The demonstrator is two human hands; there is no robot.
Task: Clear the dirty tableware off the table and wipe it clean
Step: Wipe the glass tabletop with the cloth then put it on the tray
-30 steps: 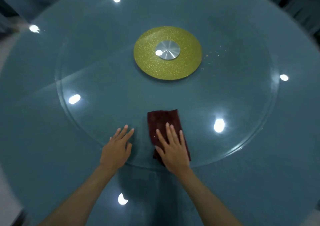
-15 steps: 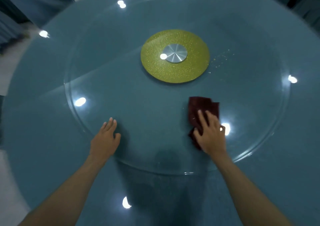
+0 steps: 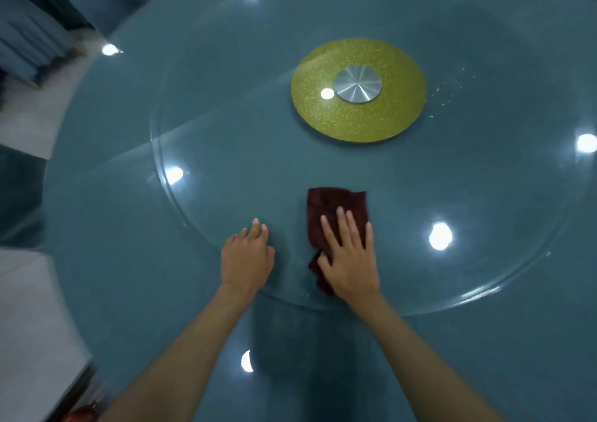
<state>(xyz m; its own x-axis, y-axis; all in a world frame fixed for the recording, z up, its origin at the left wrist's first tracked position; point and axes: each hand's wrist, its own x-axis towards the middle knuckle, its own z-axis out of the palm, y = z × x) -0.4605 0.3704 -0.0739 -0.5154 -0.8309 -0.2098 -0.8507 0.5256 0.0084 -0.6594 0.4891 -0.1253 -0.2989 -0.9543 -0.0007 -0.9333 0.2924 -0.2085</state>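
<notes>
A dark red cloth [image 3: 332,208] lies on the glass turntable [image 3: 226,150] of a round blue table [image 3: 135,292]. My right hand [image 3: 349,257] presses flat on the cloth's near half, fingers straight and spread. My left hand [image 3: 247,257] rests on the turntable's near rim just left of the cloth, fingers lightly bent and holding nothing. No tableware is in view on the table.
A yellow glittery disc [image 3: 358,121] with a metal hub [image 3: 357,84] sits at the turntable's centre. Small crumbs [image 3: 449,88] lie to its right. Blue chair covers [image 3: 29,43] stand beyond the table's far left edge. Ceiling lights reflect in the glass.
My right hand slid the cloth out to the right and has now brought it back left, near my left hand. My left hand stays on the turntable's rim.
</notes>
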